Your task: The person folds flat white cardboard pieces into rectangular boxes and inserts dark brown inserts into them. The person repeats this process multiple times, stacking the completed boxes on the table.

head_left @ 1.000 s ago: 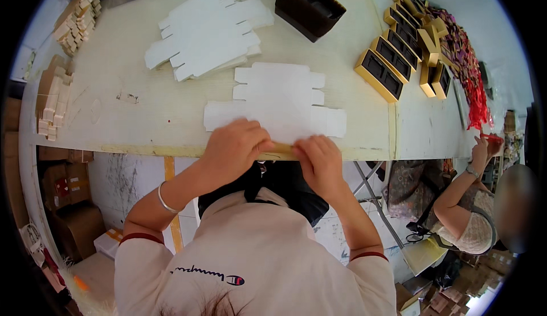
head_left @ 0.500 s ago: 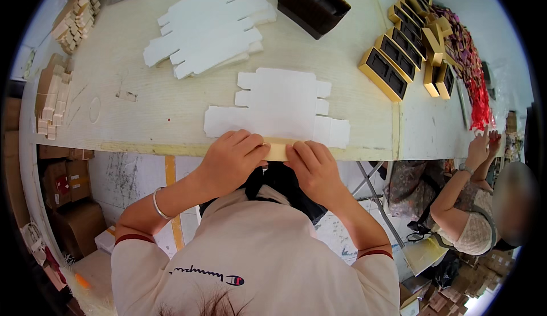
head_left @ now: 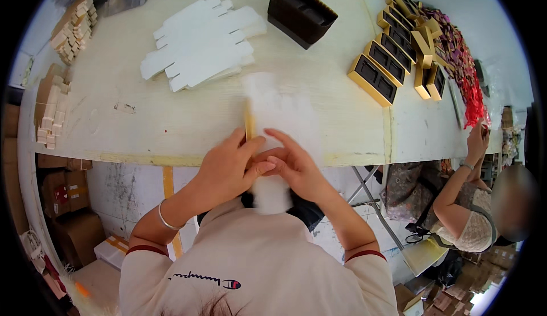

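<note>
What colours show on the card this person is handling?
The card is white with a gold strip, seen in the head view.

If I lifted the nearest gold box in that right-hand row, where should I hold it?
Probably by its two short ends, from above. The gold box is long and narrow, the next box lies close along its far long side, and both ends look free. The black insert fills most of its upward face.
</note>
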A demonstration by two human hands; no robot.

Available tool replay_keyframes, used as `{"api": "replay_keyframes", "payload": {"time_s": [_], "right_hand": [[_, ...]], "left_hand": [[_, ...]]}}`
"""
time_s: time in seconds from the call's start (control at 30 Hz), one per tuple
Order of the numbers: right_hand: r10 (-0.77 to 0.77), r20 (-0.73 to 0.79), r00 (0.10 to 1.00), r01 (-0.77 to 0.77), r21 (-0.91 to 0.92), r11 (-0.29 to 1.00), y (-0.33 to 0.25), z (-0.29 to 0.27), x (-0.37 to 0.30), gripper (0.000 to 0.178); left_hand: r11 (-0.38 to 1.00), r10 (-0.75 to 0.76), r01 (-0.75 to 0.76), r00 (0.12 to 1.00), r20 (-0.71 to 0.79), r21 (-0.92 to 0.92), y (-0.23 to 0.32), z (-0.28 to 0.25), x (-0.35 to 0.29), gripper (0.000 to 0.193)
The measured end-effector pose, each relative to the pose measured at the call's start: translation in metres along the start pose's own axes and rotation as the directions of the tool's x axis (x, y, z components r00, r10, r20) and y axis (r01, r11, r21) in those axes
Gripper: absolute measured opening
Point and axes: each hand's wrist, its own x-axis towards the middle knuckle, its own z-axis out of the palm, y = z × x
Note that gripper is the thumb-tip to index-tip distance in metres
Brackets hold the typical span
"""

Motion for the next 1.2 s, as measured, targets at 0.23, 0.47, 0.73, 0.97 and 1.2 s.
{"api": "replay_keyframes", "payload": {"time_s": [0.23,0.47,0.73,0.97,1.2], "right_hand": [[-0.537,0.333,0.775,0.461,-0.879,0.12,-0.022,-0.049,-0.035,0.044],[-0.488,0.507,0.71,0.554,-0.83,-0.057,0.001,-0.049,-0.027,0.023],[-0.557,0.491,0.67,0.416,-0.87,-0.266,0.0,-0.028,0.011,0.022],[-0.516,0.537,0.667,0.474,-0.841,-0.263,0.022,-0.025,-0.012,0.031],[-0.197,0.342,0.919,0.373,-0.916,0.146,-0.022,-0.022,0.016,0.008]], "left_hand": [[0.99,0.109,-0.106,0.994,-0.026,0.09,-0.023,-0.01,0.02,0.015],[0.931,0.339,-0.345,0.938,0.074,0.115,-0.033,-0.013,0.061,0.015],[0.932,0.353,-0.362,0.924,0.149,0.035,-0.034,-0.02,0.072,0.016],[0.913,0.395,-0.408,0.891,0.222,0.014,-0.033,-0.012,0.068,0.014],[0.881,0.418,-0.456,0.874,0.248,0.121,-0.031,-0.015,0.068,0.01]]}}
